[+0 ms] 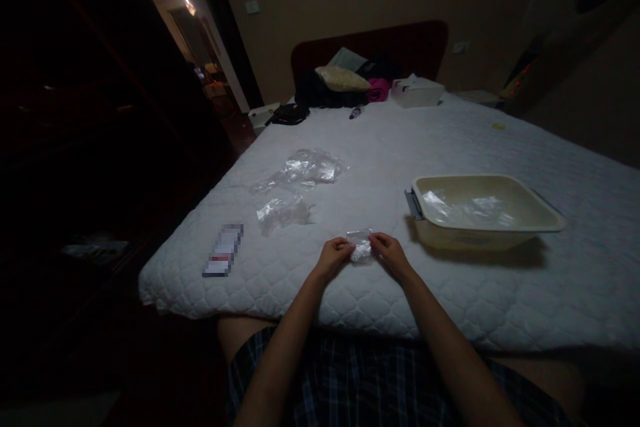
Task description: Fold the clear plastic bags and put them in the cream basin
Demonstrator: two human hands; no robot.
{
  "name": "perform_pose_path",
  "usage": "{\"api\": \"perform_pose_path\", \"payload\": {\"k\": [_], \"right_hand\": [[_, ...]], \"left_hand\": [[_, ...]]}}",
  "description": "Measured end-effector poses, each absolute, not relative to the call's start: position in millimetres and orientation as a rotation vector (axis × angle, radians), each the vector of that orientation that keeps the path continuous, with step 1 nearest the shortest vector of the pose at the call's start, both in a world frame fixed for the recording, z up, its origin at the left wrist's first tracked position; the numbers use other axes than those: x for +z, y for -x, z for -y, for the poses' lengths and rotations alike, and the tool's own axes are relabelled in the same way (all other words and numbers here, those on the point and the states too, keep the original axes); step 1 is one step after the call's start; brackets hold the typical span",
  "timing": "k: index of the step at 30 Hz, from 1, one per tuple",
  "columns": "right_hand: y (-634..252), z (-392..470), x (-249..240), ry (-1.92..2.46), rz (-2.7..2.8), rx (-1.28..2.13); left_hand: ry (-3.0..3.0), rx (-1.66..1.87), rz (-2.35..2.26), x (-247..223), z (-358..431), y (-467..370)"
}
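Note:
A small clear plastic bag (361, 250) lies flat just above the quilted bed cover, spread between my two hands. My left hand (336, 257) pinches its left edge, thumb and fingers together. On the opposite edge my right hand (390, 253) has the same kind of pinch. To the right stands a cream plastic tub (480, 237) with grey side handles and several clear bags (465, 210) inside. Crumpled clear bags lie in two loose heaps, a farther heap (310, 168) and a nearer heap (283, 212), left of my hands.
A phone-like slab (223, 251), its face blurred, rests near the bed's left edge. Farther back are a small bottle (355, 112), a dark bag (290, 114), a pillow (343, 79) and a white box (417, 93). A fan (565, 20) stands at the far right.

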State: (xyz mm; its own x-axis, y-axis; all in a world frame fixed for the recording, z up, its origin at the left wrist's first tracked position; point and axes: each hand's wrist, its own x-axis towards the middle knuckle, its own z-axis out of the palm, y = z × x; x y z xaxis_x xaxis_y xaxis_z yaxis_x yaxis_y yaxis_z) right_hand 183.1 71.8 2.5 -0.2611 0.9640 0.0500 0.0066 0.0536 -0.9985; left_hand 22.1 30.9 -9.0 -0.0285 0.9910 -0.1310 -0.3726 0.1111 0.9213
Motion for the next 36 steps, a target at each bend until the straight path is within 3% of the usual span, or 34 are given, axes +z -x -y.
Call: {"api": "perform_pose_path", "payload": {"k": [12,16,22,27,33,36], "right_hand": [[-183.1,-68.8,16.5,1.023,1.418,1.294],[-202.0,-63.4,54.1,1.001,1.512,1.272],[-277.4,-85.9,133.9,1.109,1.618,0.846],[-357.1,-137.1,158.4,1.439,1.479,0.698],[-406.5,-169.2,137.9,1.933,1.504,0.641],[-410.5,-170.9,129.5,2.115,1.704,0.426]], "left_hand": [[-0.772,1.301,-1.071,3.9,-28.7,-19.1],[-0.787,1.281,-1.062,2.8,-29.0,-18.3],[-0.802,1.307,-1.06,0.2,-28.6,-18.4],[-0.807,1.297,-1.089,0.8,-29.1,-18.5],[-0.804,1.289,-1.116,3.2,-28.6,-19.0],[-0.803,1.3,-1.122,3.7,-28.1,-19.6]]}}
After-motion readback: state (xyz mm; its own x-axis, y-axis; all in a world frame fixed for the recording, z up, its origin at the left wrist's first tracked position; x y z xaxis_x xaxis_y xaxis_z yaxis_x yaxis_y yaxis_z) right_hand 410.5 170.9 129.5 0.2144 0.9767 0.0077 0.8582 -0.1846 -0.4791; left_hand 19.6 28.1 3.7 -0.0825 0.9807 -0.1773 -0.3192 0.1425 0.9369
